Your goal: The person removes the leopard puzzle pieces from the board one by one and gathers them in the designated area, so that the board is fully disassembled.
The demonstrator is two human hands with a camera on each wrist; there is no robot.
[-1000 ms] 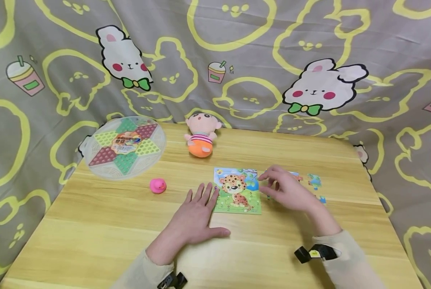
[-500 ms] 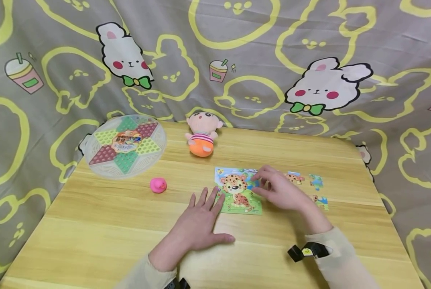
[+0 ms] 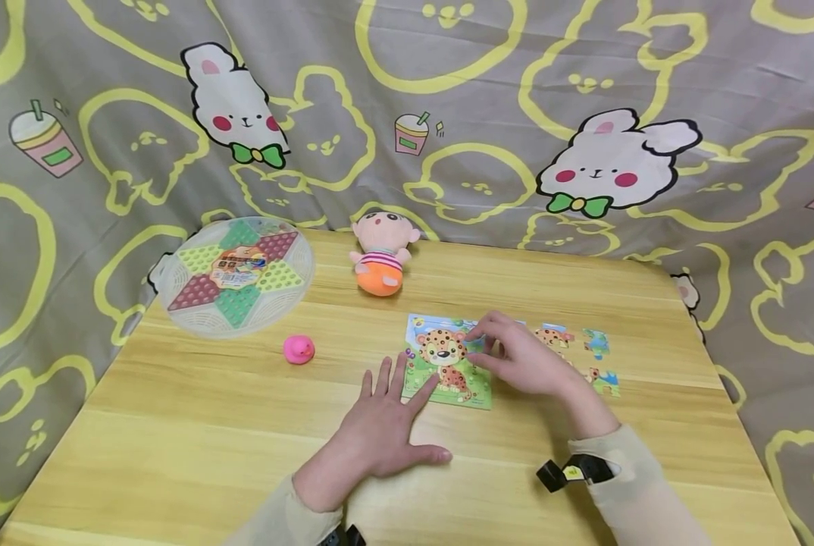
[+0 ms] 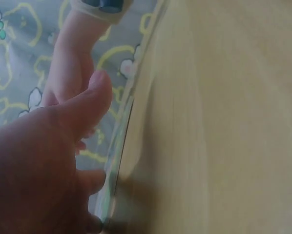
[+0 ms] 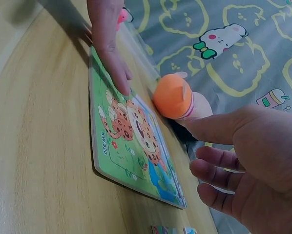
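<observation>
Head view: left hand [image 3: 383, 434], fingers spread, is touching a flat, round-cornered puzzle [image 3: 446, 355]; right hand [image 3: 530, 360], fingers apart, is hovering nearby.

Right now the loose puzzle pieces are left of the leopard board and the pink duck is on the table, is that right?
Not quite: the head view shows the loose puzzle pieces to the right of the leopard board, not left. The pink duck is indeed on the table.
</observation>
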